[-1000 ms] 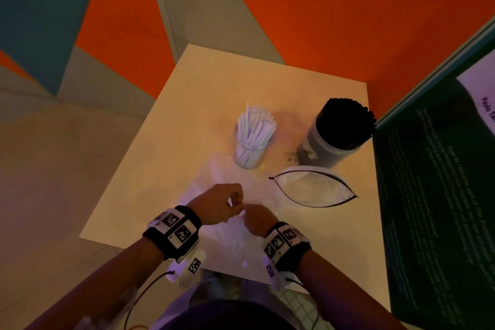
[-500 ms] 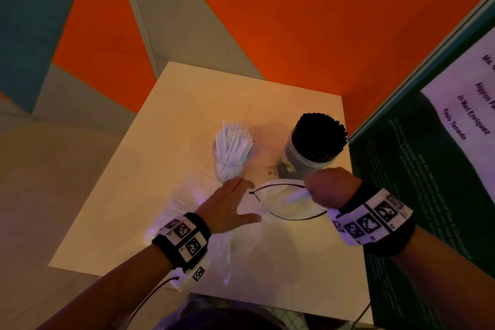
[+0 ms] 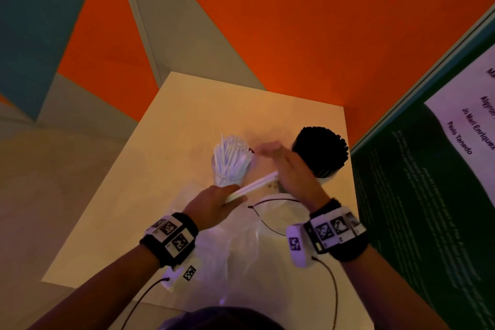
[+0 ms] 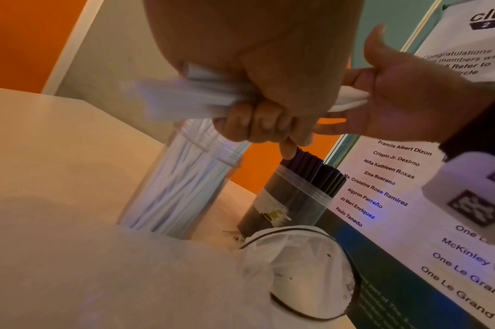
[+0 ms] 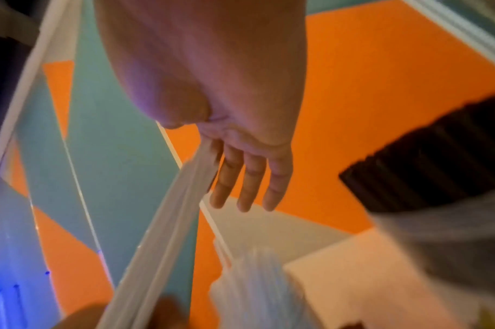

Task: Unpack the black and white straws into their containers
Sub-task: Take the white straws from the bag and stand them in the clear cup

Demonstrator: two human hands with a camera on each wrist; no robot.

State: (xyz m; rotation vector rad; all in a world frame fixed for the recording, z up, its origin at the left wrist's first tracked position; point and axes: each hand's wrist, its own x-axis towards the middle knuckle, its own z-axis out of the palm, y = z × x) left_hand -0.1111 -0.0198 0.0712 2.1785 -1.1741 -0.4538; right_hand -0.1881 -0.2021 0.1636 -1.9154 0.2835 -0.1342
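A bundle of white straws (image 3: 251, 186) (image 4: 184, 98) (image 5: 170, 222) hangs slanted above the table. My left hand (image 3: 227, 195) (image 4: 263, 120) grips its near end, fingers curled round it. My right hand (image 3: 289, 166) (image 4: 395, 100) (image 5: 246, 178) has straight fingers and lies against the bundle's far end. Just behind the bundle stands a clear jar (image 3: 230, 161) (image 4: 178, 189) with several white straws in it. To the jar's right is a round container (image 3: 321, 153) (image 4: 291, 200) packed with black straws (image 5: 437, 173).
A clear plastic bag with a black-rimmed mouth (image 3: 273, 211) (image 4: 302, 267) lies open on the pale table (image 3: 187, 120) under my hands. A dark printed panel (image 3: 428, 195) stands hard against the table's right edge. Orange and grey walls rise behind.
My right hand lifted the white straws from the bag toward the clear jar and opened along them. My left hand left the plastic and took hold of the bundle's near end.
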